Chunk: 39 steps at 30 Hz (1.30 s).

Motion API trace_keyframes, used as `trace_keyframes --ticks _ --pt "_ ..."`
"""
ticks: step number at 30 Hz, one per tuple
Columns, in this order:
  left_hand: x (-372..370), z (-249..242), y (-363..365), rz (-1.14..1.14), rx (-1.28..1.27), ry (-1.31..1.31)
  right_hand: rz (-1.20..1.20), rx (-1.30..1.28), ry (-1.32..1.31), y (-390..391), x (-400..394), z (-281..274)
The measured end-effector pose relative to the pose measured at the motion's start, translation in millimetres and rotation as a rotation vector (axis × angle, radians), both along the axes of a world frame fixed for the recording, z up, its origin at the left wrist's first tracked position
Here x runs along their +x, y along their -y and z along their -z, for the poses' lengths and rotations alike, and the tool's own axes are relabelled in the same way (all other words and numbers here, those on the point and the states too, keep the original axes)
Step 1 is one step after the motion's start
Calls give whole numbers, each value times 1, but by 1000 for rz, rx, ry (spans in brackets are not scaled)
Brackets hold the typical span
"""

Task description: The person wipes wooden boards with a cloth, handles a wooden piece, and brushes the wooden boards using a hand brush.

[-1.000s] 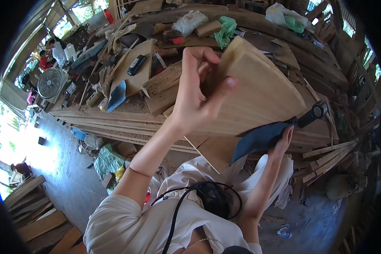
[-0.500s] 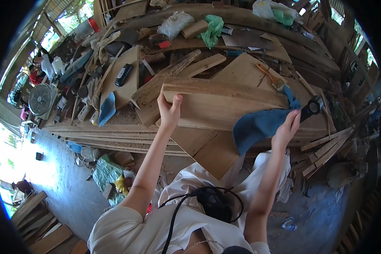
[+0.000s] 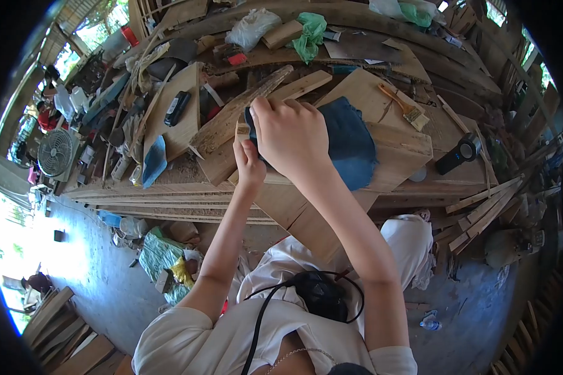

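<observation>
A wooden board (image 3: 401,149) lies raised across the workbench in front of me. My left hand (image 3: 250,170) grips its left end, with the thumb up against the near face. My right hand (image 3: 294,134) is closed on a blue cloth (image 3: 351,147) at that same end, knuckles upward. The cloth drapes to the right over the board's top edge and near face. Much of the board's left part is hidden behind the right hand and the cloth.
A paintbrush (image 3: 405,107) rests on a plank behind the board. To the right is a black cylindrical object (image 3: 460,154). A small black device (image 3: 177,109) and another blue piece (image 3: 154,162) are at left. Scrap wood strips (image 3: 485,215) jut out on the right.
My right hand has swung left along the board with the blue cloth, from its right end to its left end. My left hand stays on the board's left end.
</observation>
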<state>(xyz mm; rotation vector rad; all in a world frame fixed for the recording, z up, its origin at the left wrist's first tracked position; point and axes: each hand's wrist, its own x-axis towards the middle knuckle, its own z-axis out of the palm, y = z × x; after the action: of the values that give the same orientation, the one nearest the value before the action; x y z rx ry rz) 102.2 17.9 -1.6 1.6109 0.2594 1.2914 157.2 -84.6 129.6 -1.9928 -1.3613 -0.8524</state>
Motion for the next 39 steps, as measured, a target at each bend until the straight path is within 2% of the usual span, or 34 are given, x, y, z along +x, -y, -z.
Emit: trace_keyframes --ticks 3,5,8,9,10,14,15,16,19,21,23,24,25,27,30,33,37,39 --pt "-5 -7 1 5 28 -64 18 -3 -69 18 9 -1" --pt "1 -12 3 17 131 70 108 -34 -80 47 17 -7" --pt "-3 1 3 -111 27 -50 183 5 -42 97 50 -2" --pt "-8 -7 11 -115 19 -131 201 -36 -43 107 53 -3" --pt "-5 -5 10 -120 13 -101 220 -76 -44 114 54 -4" --pt "7 -2 2 -89 26 35 211 -151 -59 79 39 -9" --pt "9 -5 2 -74 40 78 166 -229 -214 62 30 -11" --pt "9 -8 0 -33 54 64 110 -167 -112 45 22 -10" --pt "2 -14 1 91 91 16 94 -103 -59 3 6 -2" --pt "0 -12 0 54 42 -57 92 -71 -49 3 7 0" --pt "-3 -12 2 9 26 -98 61 -48 -60 21 12 -3" --pt "-4 -20 6 -20 36 -103 92 -133 -160 35 14 -10" --pt "6 -22 8 -78 92 25 123 -222 -261 52 20 -14" --pt "4 -8 0 -93 91 -19 181 -93 -125 84 40 -8" --pt "-3 1 -4 -45 61 -126 235 -123 -91 119 54 -9" --pt "16 35 -25 -37 94 -15 213 -118 4 103 52 -4" --pt "10 -6 -3 -10 72 93 43 -252 -218 36 15 -16" --pt "13 -12 5 43 -25 143 -10 -179 -136 4 10 -7"
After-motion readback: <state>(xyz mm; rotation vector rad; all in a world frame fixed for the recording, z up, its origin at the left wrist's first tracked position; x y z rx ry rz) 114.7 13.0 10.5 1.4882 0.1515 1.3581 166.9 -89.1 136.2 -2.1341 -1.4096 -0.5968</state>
